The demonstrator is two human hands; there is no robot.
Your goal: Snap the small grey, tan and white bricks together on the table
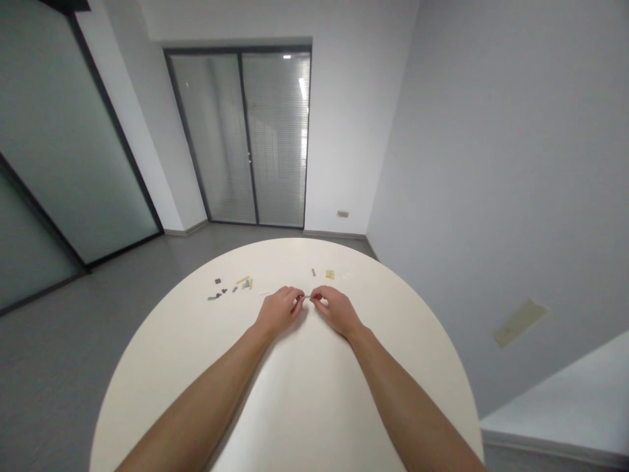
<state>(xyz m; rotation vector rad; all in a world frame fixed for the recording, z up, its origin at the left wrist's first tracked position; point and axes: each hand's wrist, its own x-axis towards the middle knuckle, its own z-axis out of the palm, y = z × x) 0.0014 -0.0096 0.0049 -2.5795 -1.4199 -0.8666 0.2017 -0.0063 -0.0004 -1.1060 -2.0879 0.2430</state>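
Observation:
Both my hands meet over the middle of a round white table (295,393). My left hand (278,309) and my right hand (334,308) are closed in a pinch on the two ends of a small grey piece (306,297) held between their fingertips, just above the tabletop. The piece is tiny and its shape is hard to make out.
Several small grey and tan pieces (230,288) lie scattered on the table to the far left of my hands. A tan piece (329,274) and a small grey piece (313,272) lie just beyond my right hand. Grey floor and glass doors (246,137) lie behind.

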